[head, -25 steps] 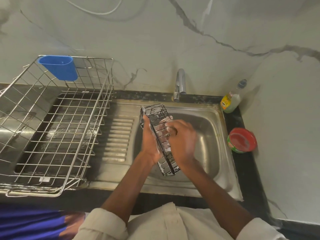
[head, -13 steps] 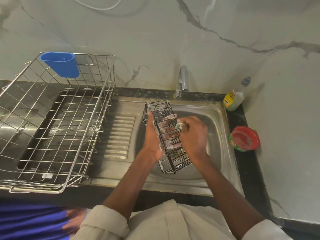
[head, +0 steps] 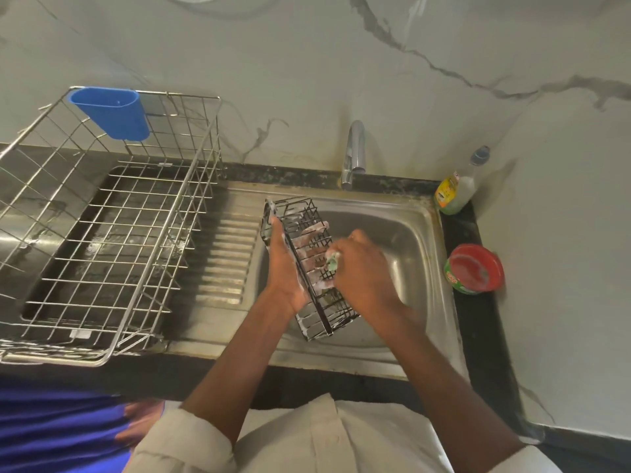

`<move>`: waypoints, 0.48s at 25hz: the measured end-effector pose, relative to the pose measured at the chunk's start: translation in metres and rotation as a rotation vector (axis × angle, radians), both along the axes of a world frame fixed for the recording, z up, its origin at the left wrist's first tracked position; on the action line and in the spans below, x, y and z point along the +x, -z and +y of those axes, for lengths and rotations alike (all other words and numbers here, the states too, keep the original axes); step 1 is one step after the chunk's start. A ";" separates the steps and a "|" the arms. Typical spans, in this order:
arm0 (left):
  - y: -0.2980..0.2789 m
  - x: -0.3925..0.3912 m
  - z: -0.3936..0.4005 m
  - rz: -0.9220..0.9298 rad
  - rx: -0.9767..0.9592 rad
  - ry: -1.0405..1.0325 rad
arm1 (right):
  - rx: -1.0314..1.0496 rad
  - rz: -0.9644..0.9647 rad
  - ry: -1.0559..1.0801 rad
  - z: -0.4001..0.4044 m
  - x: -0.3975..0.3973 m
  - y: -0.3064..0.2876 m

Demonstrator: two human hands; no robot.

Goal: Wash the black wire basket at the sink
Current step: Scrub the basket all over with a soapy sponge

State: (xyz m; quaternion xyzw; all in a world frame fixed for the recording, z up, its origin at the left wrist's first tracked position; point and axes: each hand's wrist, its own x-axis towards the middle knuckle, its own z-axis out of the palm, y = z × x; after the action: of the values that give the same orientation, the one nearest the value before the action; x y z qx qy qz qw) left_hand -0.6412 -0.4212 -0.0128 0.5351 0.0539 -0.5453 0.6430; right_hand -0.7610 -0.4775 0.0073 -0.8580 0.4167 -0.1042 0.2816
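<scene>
Black wire basket (head: 309, 268) hangs over the left part of the stainless sink (head: 423, 233), lifted off the basin floor and streaked with white suds. The left hand (head: 285, 268) grips it from the left side, palm against the long wall, with soapy fingers showing through the wires inside. The right hand (head: 362, 268) is curled around a small green scrub pad (head: 332, 262), pressing it against the basket's right side near the middle. Both hands are therefore closed on something, and they sit on opposite sides of the basket with only its width between them.

The basket's left edge hangs just above the sink's rim where the ribbed drainboard (head: 225, 254) begins; its near end is close to the front rim of the basin. To the right of the right hand the basin is bare steel up to the far wall. The faucet (head: 353, 155) stands behind the basket, apart from its far end.

The basket is a narrow oblong. Its long axis runs from far-left to near-right, roughly away from the person, with the far end tipped higher and the near end lower.

A large steel dish rack (head: 112, 233) with a blue plastic cup holder (head: 112, 112) sits left of the drainboard. On the dark counter at right stand a dish soap bottle (head: 456, 189) and a red-lidded tub (head: 474, 269).
</scene>
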 end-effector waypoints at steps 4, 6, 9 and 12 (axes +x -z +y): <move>-0.006 0.003 0.001 0.023 -0.024 -0.007 | -0.094 0.092 -0.097 0.004 -0.005 -0.009; -0.006 0.003 0.001 0.001 0.000 0.018 | -0.095 0.076 -0.073 0.004 -0.004 -0.013; -0.010 0.002 0.002 -0.017 0.026 0.034 | -0.013 -0.091 0.120 0.002 -0.009 -0.016; -0.006 0.008 -0.002 0.019 0.027 0.025 | 0.211 -0.325 0.310 -0.004 -0.015 -0.017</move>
State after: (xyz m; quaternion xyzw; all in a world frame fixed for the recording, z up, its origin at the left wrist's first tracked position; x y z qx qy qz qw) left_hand -0.6332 -0.4234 -0.0066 0.5392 0.0608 -0.5577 0.6281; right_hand -0.7756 -0.4817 0.0238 -0.7217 0.5010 -0.2390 0.4135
